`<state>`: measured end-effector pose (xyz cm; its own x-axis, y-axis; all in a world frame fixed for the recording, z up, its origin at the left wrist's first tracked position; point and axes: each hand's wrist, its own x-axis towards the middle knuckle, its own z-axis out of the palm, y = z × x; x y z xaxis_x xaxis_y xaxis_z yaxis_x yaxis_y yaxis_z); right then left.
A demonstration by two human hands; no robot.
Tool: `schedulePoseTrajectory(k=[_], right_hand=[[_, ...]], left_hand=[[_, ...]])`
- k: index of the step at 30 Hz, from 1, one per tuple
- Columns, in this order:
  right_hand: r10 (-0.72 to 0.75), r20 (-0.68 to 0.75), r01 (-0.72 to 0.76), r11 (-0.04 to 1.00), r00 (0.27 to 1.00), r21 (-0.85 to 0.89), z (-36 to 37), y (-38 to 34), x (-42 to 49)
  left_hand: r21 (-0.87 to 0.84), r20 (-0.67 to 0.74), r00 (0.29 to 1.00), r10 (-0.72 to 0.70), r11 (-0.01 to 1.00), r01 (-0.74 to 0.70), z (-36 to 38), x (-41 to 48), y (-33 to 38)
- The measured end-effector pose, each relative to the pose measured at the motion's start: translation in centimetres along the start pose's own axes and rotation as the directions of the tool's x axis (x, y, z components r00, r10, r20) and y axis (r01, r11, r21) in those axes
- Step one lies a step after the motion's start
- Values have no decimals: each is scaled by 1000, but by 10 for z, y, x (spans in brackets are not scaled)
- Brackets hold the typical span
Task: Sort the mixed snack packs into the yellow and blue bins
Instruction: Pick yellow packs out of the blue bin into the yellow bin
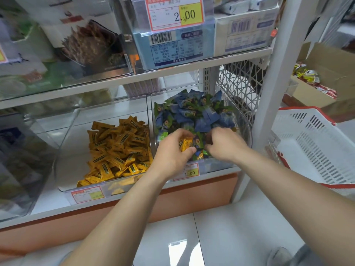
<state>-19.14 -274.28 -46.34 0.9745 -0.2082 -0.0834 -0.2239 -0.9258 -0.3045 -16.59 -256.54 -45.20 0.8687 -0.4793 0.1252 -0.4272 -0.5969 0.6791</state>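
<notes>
My left hand [172,148] covers most of the yellow-wrapped snack pack [185,144] it grips; only one end shows. My right hand [223,144] hides its own fingertips among the blue-and-green wrapped snack packs [194,110], so I cannot tell whether it grips anything. The red-and-white price label [187,172] on that clear bin is partly behind my left wrist. The white slotted plastic basket with red rim [315,148] is cut off by the right edge. Upper-left shelf goods are blurred.
</notes>
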Motion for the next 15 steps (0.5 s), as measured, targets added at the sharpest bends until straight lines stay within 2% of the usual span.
schedulePoseTrajectory(k=[5, 9, 15], right_hand=[[97, -82, -73, 962, 992, 261, 3, -3, 0], [61, -117, -15, 934, 991, 357, -7, 2, -1], [70, -297, 120, 808, 952, 576, -39, 21, -14]], left_hand=[[-32, -11, 1000, 2, 999, -2, -2, -1, -1], [-51, -17, 1000, -3, 999, 2, -3, 0, -1], [-157, -44, 999, -26, 987, 19, -4, 1, 5]])
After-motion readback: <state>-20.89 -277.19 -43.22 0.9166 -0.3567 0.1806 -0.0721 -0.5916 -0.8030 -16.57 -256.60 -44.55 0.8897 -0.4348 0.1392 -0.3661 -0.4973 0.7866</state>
